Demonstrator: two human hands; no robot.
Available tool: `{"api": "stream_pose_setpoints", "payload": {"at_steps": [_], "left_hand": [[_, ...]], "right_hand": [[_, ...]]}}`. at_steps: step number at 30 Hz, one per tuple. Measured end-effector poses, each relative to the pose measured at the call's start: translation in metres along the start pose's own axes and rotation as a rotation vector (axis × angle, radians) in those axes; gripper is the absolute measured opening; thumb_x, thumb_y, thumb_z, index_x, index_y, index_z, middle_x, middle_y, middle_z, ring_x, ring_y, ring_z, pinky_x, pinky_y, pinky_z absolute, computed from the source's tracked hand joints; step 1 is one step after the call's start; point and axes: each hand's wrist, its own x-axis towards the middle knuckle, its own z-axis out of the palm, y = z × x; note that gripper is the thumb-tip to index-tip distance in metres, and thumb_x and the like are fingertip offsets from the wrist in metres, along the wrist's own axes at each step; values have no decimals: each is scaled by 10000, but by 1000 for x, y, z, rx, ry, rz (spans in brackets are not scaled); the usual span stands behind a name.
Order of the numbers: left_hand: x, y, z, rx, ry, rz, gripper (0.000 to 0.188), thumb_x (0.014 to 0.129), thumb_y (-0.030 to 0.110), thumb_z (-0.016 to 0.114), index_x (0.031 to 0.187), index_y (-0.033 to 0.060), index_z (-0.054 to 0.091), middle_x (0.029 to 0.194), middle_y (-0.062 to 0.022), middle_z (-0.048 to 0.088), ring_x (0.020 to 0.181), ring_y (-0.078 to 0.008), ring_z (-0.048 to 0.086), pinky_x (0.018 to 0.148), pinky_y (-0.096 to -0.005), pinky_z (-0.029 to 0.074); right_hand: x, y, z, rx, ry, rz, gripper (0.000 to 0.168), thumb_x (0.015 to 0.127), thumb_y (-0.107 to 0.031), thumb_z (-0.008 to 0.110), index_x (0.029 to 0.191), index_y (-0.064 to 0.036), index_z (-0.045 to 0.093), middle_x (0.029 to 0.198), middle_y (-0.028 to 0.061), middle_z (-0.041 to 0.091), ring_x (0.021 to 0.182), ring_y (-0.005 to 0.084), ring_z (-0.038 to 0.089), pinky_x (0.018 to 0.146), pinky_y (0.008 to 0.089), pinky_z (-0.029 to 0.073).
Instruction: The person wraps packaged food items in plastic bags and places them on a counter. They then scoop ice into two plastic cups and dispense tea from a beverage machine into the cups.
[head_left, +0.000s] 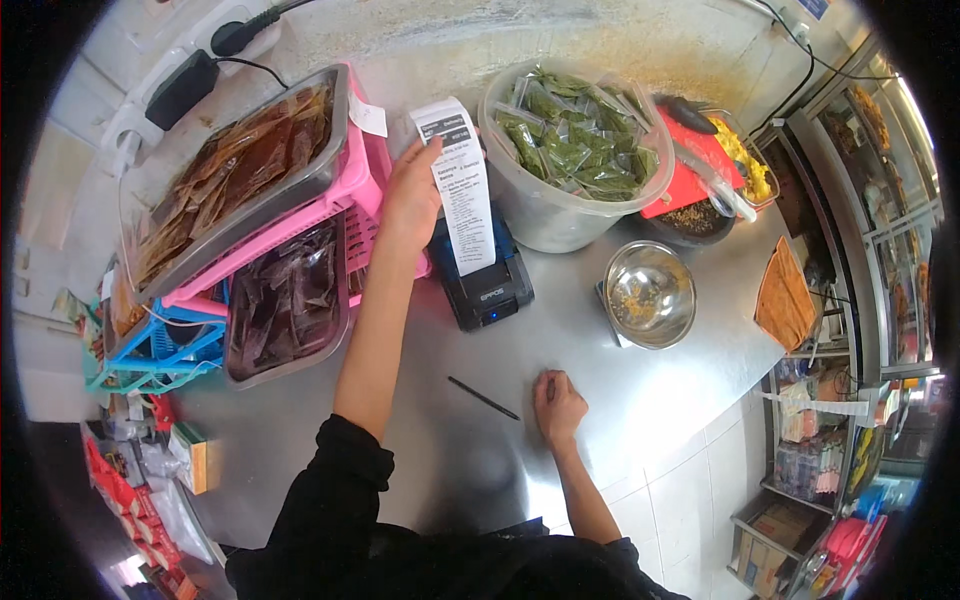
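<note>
My left hand (414, 187) grips the upper left edge of a long printed paper receipt (463, 187). The receipt hangs over a black receipt printer (487, 289) with a small blue light on its front; whether the paper is still joined to it, I cannot tell. Curled into a loose fist, my right hand (559, 409) rests on the stainless-steel table (420, 465), and nothing shows in it. A thin black pen (484, 397) lies just left of that hand. Beyond the fist sits a steel bowl (651, 295) with yellow-brown crumbs, on top of a flat object mostly hidden beneath it.
Behind the printer stands a plastic tub (555, 217) of bagged green leaves. Right of it are a red cutting board (694, 161), a knife (709, 176) and an orange cloth (785, 296). At left, a steel tray (341, 112) of brown packets tops a pink basket (367, 180), above another tray (341, 330).
</note>
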Motion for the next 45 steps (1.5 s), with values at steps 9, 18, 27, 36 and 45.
{"api": "stream_pose_setpoints", "payload": {"at_steps": [9,18,27,36,45], "left_hand": [[6,-1,-5,-32,-27,17,311,931,154,377,1158,-31,484,1079,-146,595,915,-256,612,780,-361,507],[6,-3,-8,-17,22,21,340,925,168,387,1196,-31,437,1123,-178,568,974,-288,587,826,-395,485],[9,-6,-13,5,23,10,357,927,183,377,1216,-23,416,1145,-173,560,993,-299,581,839,-410,482],[6,-7,-9,-17,58,18,345,926,188,385,1180,-36,449,1147,-173,561,1003,-292,575,851,-401,473],[13,-9,-21,-59,80,49,316,915,179,407,1125,-39,498,1086,-157,592,958,-270,591,842,-373,475]], "right_hand": [[1,-2,1,40,26,11,78,792,-152,608,772,-113,544,583,43,550,467,213,535,453,337,417],[1,-3,2,6,18,40,93,802,-175,604,769,-115,541,569,41,544,457,215,527,444,338,408],[3,-2,4,12,13,45,84,810,-162,595,761,-113,546,570,49,544,457,217,529,440,332,408],[4,-2,1,-12,-25,80,78,802,-171,600,782,-118,546,610,54,584,486,228,560,457,339,432],[2,-3,12,-112,-31,79,85,809,-194,578,818,-132,521,601,78,595,495,257,583,462,377,447]]}}
